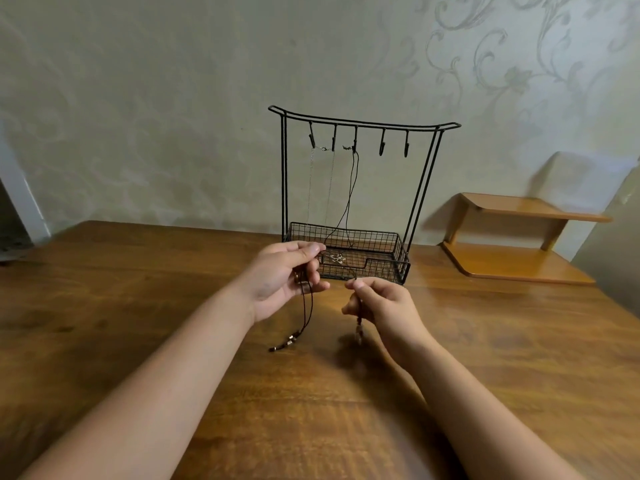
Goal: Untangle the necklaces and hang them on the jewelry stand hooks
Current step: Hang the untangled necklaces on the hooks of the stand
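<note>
Standing at the back of the wooden table [138, 341], the black wire jewelry stand [356, 188] carries five hooks over a mesh tray; a fine silver chain [320, 181] already hangs across the two leftmost hooks, and a dark cord necklace [351, 188] drops from the third hook [355, 140] toward the hands. In front of the tray, the left hand [287, 275] pinches that cord at thumb and fingertips, with doubled strands and beaded ends [289, 341] dangling beneath. The right hand [377, 303] pinches another stretch, a small beaded piece [358, 332] hanging below it. The cord appears light, limp and thin, likely to slip and re-knot; holding it close to any crossing, not by the beads, seems wisest. A small flower pendant [338, 259] lies at the tray front.
</note>
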